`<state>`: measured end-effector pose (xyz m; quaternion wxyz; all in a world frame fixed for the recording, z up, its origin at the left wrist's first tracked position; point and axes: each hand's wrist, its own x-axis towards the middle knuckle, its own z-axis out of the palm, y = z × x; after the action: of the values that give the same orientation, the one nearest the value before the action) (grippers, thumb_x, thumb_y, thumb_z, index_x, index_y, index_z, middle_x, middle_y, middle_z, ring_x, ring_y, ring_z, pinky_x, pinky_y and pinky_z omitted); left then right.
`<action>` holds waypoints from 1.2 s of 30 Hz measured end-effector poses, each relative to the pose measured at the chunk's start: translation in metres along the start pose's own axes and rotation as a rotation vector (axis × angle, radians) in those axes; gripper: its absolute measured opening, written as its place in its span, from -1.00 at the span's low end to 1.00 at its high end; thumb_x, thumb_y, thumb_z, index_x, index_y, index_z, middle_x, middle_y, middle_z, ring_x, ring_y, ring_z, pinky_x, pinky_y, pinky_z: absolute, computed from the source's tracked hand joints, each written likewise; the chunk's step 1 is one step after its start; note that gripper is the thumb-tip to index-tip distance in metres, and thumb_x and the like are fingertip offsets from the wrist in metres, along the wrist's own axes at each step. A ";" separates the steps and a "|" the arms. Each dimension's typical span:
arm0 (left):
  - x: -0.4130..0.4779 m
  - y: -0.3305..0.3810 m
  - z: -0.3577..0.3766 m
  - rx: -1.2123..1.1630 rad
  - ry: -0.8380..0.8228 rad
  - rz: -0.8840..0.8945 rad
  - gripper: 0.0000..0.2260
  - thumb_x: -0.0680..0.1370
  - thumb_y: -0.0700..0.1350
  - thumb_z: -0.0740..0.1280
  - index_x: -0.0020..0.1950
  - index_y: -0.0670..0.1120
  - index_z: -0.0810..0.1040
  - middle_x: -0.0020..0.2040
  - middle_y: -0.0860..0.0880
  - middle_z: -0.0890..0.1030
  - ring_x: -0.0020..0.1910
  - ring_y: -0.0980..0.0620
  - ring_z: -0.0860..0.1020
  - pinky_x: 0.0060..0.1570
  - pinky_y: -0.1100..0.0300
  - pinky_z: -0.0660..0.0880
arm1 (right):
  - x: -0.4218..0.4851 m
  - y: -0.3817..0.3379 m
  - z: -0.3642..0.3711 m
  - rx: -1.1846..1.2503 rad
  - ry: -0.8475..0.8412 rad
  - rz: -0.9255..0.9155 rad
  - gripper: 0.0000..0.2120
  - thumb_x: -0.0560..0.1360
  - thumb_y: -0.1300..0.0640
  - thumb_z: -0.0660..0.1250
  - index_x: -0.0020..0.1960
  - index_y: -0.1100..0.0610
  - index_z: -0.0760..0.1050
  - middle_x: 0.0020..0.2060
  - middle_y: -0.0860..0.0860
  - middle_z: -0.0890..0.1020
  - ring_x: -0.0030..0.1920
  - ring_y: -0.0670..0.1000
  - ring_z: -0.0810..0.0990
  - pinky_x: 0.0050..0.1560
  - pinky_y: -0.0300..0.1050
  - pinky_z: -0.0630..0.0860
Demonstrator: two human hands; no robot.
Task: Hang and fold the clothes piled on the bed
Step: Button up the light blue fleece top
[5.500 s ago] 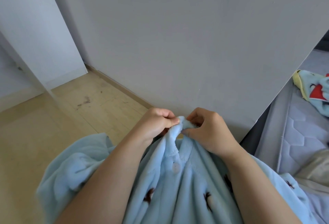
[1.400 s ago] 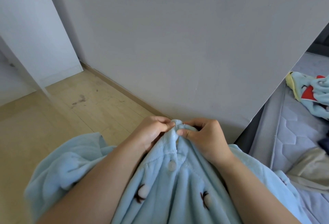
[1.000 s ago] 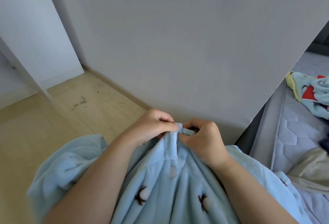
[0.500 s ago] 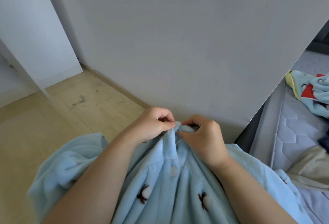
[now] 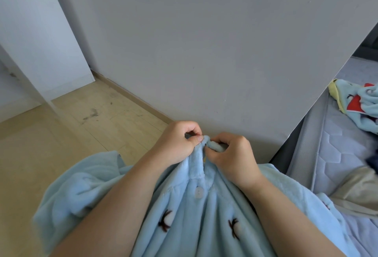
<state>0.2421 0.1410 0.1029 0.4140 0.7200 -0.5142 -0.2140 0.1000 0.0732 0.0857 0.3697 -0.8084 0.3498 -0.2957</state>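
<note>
Both hands, left hand (image 5: 180,144) and right hand (image 5: 233,154), pinch blue fleece top (image 5: 196,215) at its collar

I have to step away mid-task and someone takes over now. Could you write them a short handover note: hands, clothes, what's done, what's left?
The left hand pinches the blue fleece top at one edge of its neck opening; the right hand pinches the other edge.
It hangs from the hands; a white button below them looks fastened.
On the mattress lie a blue, red and yellow garment and a grey-beige cloth, crumpled.
Done: nothing visibly hung or folded. Left: likely close the neck, then hang or fold this top and the rest.
</note>
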 end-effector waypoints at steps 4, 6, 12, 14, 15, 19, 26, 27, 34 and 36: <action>0.001 0.002 0.002 -0.030 0.013 -0.022 -0.76 0.50 -0.27 0.35 -0.33 -0.03 0.51 -0.38 0.12 0.53 -0.39 0.25 0.44 -0.30 0.42 0.37 | -0.001 0.001 0.002 0.019 0.045 -0.009 -0.69 0.35 0.18 0.43 -0.44 -0.08 0.41 -0.52 -0.21 0.50 -0.48 -0.17 0.40 -0.42 -0.21 0.38; 0.002 0.002 0.005 -0.065 0.029 -0.063 -0.76 0.50 -0.27 0.35 -0.34 -0.04 0.51 -0.40 0.08 0.53 -0.40 0.19 0.43 -0.33 0.36 0.36 | 0.000 0.002 0.003 0.021 0.079 -0.018 -0.69 0.36 0.19 0.44 -0.44 -0.06 0.40 -0.55 -0.20 0.47 -0.49 -0.16 0.39 -0.44 -0.29 0.34; 0.003 0.000 0.009 -0.229 0.054 -0.239 -0.76 0.51 -0.24 0.36 -0.35 -0.06 0.52 -0.52 0.12 0.43 -0.53 0.23 0.35 -0.45 0.38 0.30 | 0.000 -0.001 0.003 0.079 0.095 -0.014 -0.76 0.39 0.21 0.46 -0.39 0.04 0.49 -0.52 -0.11 0.52 -0.46 -0.18 0.42 -0.41 -0.33 0.36; 0.004 -0.001 0.005 -0.238 0.102 -0.275 -0.77 0.51 -0.24 0.36 -0.35 -0.07 0.52 -0.53 0.14 0.42 -0.54 0.24 0.36 -0.50 0.40 0.29 | 0.003 -0.002 -0.003 0.210 0.141 0.027 -0.78 0.43 0.21 0.45 -0.37 0.09 0.54 -0.50 -0.09 0.55 -0.45 -0.21 0.43 -0.39 -0.35 0.38; 0.006 -0.002 0.002 -0.213 0.148 -0.290 -0.78 0.50 -0.23 0.36 -0.35 -0.08 0.52 -0.51 0.11 0.43 -0.51 0.20 0.37 -0.48 0.34 0.30 | 0.005 -0.001 -0.007 0.306 0.215 0.065 -0.77 0.45 0.23 0.42 -0.37 0.07 0.55 -0.50 -0.13 0.55 -0.45 -0.23 0.44 -0.37 -0.39 0.37; 0.006 -0.002 -0.012 -0.305 0.289 -0.292 -0.84 0.44 -0.28 0.33 -0.35 -0.19 0.54 -0.41 0.02 0.56 -0.38 0.06 0.44 -0.32 0.20 0.33 | 0.016 0.009 -0.025 0.446 0.448 0.230 -0.71 0.45 0.29 0.23 -0.34 0.03 0.58 -0.47 -0.06 0.49 -0.50 -0.16 0.36 -0.45 -0.32 0.31; -0.001 0.002 -0.021 -0.294 -0.034 -0.198 -0.76 0.48 -0.26 0.21 -0.40 -0.13 0.38 -0.52 -0.06 0.46 -0.50 -0.07 0.46 -0.31 0.20 0.41 | 0.031 0.021 -0.026 0.183 0.038 0.457 -0.50 0.56 -0.02 0.12 -0.43 0.11 0.62 -0.56 -0.08 0.55 -0.52 -0.17 0.48 -0.32 -0.17 0.36; -0.001 0.001 -0.023 -0.256 -0.087 -0.206 -0.75 0.51 -0.22 0.22 -0.39 -0.12 0.39 -0.54 -0.05 0.38 -0.54 -0.02 0.37 -0.37 0.22 0.39 | 0.033 0.021 -0.027 0.117 -0.021 0.487 -0.53 0.56 -0.01 0.15 -0.42 0.11 0.63 -0.54 -0.06 0.57 -0.50 -0.16 0.50 -0.32 -0.15 0.38; 0.001 -0.025 0.007 0.823 -0.659 -0.396 -0.67 0.59 0.00 0.27 0.24 -0.18 0.53 0.11 -0.13 0.60 -0.07 -0.03 0.51 -0.13 0.17 0.37 | 0.024 0.013 0.002 -0.870 -0.679 0.247 -0.54 0.39 -0.23 0.38 0.07 0.12 0.51 0.09 0.05 0.54 0.07 0.08 0.49 0.04 -0.03 0.45; 0.004 -0.034 0.014 0.879 -0.588 -0.440 -0.61 0.54 0.08 0.31 0.26 -0.14 0.51 0.12 -0.09 0.58 -0.07 -0.03 0.48 -0.12 0.15 0.39 | 0.021 0.012 0.009 -1.025 -0.737 0.239 -0.61 0.46 -0.17 0.31 0.13 0.09 0.48 0.11 0.05 0.48 0.19 0.11 0.41 0.16 0.03 0.36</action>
<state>0.2528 0.1361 0.0675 -0.1389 0.8249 -0.4864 -0.2524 0.1148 0.0541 0.0759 0.0628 -0.8865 0.3846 0.2493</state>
